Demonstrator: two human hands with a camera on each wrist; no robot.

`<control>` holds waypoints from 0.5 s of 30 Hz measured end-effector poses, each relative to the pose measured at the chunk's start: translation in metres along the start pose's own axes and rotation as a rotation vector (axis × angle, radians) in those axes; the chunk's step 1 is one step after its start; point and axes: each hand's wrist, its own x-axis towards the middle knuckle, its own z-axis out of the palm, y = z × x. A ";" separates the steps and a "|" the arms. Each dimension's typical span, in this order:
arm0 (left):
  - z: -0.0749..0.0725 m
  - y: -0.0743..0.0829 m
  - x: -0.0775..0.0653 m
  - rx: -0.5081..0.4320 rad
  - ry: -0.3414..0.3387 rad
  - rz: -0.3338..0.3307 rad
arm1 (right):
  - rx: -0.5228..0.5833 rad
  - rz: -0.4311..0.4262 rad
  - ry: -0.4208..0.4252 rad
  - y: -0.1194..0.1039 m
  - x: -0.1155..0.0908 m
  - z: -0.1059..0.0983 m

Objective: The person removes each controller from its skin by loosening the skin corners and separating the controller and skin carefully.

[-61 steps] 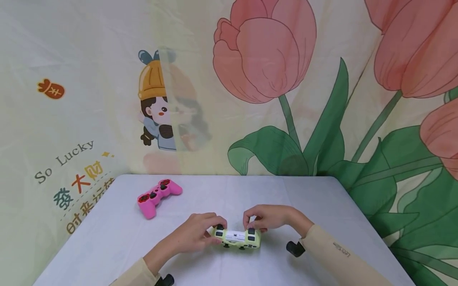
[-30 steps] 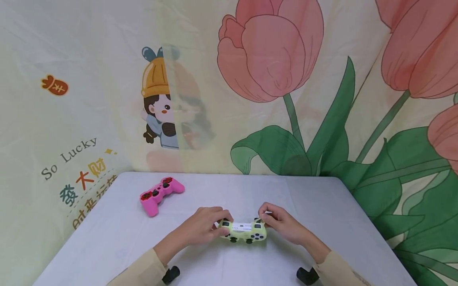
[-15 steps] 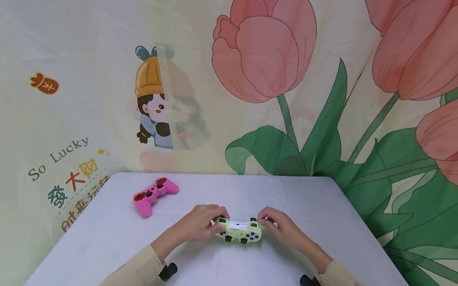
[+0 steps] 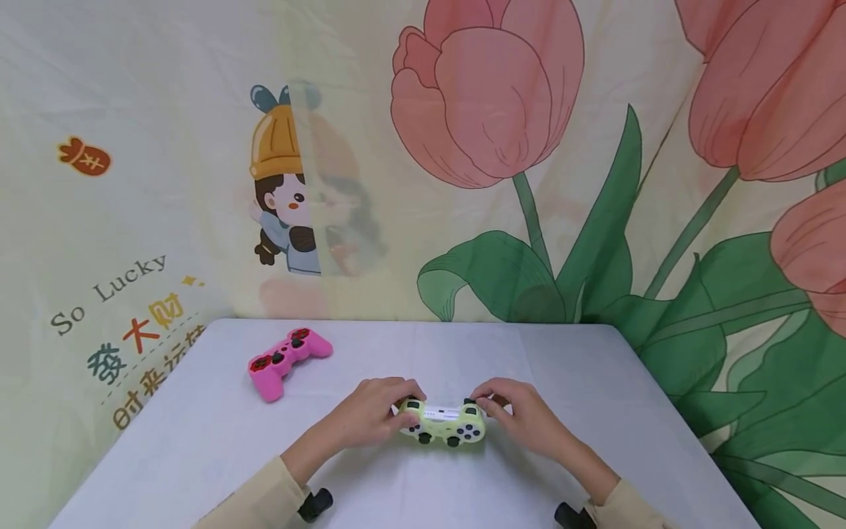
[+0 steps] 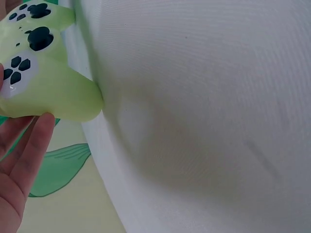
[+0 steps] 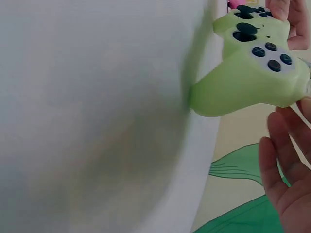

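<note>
A light green game controller stands tilted on the white table, its sticks and buttons facing the head camera. The left hand grips its left end, thumb on the front near the direction buttons. At the opposite end, the right hand has its thumb and index finger pinched at the upper right shoulder, beside a black trigger. In the right wrist view, the other right-hand fingers extend below the controller; the exact pinch point is cut off. The controller's lower grip touches the tabletop in the left wrist view.
A pink game controller lies on the table at the back left. Behind the table's far edge hangs a cloth printed with tulips. Black wrist cameras sit on both forearms.
Since the oldest frame, the controller has tipped so its face buttons show more. The right hand has shifted from above its top to the right shoulder. The left hand keeps its grip.
</note>
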 end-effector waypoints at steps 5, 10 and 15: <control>0.002 0.001 0.001 0.002 0.013 -0.013 | -0.049 -0.084 -0.088 -0.004 0.006 -0.011; 0.001 0.002 0.002 0.004 0.009 -0.016 | -0.065 -0.097 -0.155 -0.009 0.012 -0.021; -0.001 0.002 0.001 -0.015 -0.003 -0.022 | -0.090 -0.119 -0.202 -0.013 0.020 -0.027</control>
